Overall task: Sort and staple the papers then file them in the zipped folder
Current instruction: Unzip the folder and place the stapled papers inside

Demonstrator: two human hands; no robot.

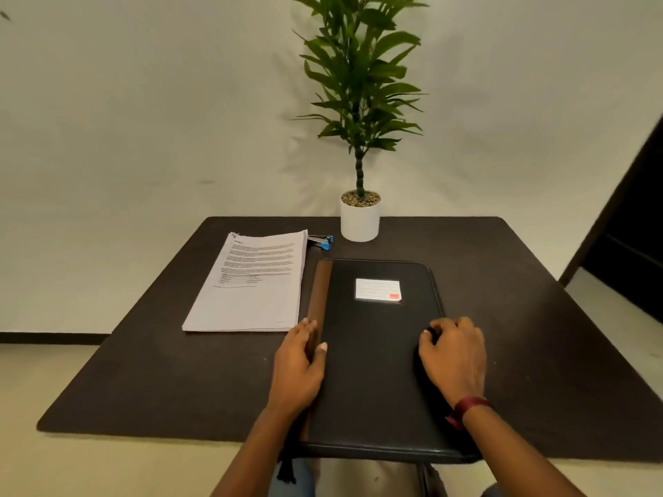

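Observation:
A black zipped folder (373, 353) with a brown spine and a white label lies closed on the dark table (143, 371), its near end overhanging the front edge. My left hand (297, 367) grips the brown spine edge, thumb on top. At the folder's right edge my right hand (454, 353) pinches what looks like the zip pull; the pull itself is mostly hidden by my fingers. A stack of printed papers (251, 285) lies flat to the left of the folder. A blue stapler (321, 241) sits just behind the stack's far right corner.
A white pot with a tall green plant (360, 220) stands at the table's far edge, behind the folder. A pale wall rises behind the table. A dark doorway (631, 217) is at the right. A black tassel hangs from the folder's near left corner.

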